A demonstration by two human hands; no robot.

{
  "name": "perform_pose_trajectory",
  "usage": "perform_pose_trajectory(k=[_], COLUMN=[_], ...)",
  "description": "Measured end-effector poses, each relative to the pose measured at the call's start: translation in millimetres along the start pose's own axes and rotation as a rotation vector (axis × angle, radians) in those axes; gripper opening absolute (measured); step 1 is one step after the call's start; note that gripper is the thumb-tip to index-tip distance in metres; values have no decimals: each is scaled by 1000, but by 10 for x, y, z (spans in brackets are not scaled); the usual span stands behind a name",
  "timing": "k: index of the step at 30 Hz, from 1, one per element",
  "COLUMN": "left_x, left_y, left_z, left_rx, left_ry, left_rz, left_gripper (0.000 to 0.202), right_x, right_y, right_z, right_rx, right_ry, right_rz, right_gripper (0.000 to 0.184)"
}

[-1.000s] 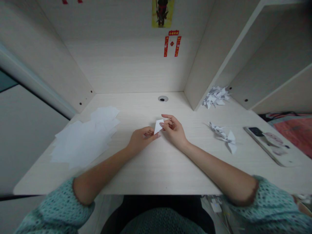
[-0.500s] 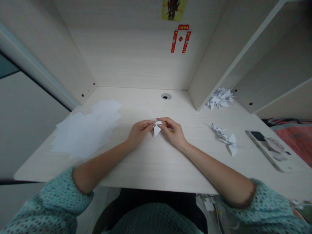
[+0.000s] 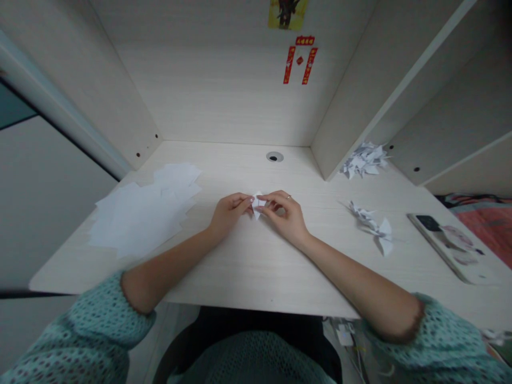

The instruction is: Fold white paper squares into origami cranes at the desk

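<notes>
Between my two hands is a small piece of folded white paper [image 3: 257,211], its lower tip pointing down toward me just above the desk [image 3: 248,266]. My left hand [image 3: 228,213] pinches its left side between thumb and fingers. On the other side, my right hand [image 3: 288,217] grips the right part with thumb and fingertips. Fingers hide some of the folds. To the left lies a spread of flat white paper sheets [image 3: 140,213]. Over on the right rest a few folded paper pieces [image 3: 372,226] with pointed ends.
A heap of folded white papers [image 3: 365,160] sits beside the upright divider panel [image 3: 352,106]. A phone [image 3: 452,248] lies at the right of the desk, near a red cloth [image 3: 486,226]. A round cable hole [image 3: 274,157] is at the back. Red stickers [image 3: 305,40] are on the rear panel.
The folded paper has turned slightly and its top now shows between my fingers. My right fingers have shifted on it. The view has moved a little.
</notes>
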State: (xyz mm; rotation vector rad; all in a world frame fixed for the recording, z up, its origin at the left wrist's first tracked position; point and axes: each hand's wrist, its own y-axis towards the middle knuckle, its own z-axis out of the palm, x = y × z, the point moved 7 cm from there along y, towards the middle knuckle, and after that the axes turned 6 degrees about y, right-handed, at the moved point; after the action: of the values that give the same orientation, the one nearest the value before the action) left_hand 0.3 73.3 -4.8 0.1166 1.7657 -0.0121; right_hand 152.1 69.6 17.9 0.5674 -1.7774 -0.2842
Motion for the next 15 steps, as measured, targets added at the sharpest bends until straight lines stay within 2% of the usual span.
perform_pose_trajectory(k=[8,15], left_x=[37,30], left_y=[6,7], left_z=[4,-21], left_rx=[-5,-35], left_ry=[40,-25], left_rz=[15,-6], left_gripper=[31,30], right_x=[-60,-60], right_y=[-5,-12], right_z=[10,-20], right_rx=[-16,-11], right_ry=[-1,11], right_rz=[41,77], right_gripper=[21,15])
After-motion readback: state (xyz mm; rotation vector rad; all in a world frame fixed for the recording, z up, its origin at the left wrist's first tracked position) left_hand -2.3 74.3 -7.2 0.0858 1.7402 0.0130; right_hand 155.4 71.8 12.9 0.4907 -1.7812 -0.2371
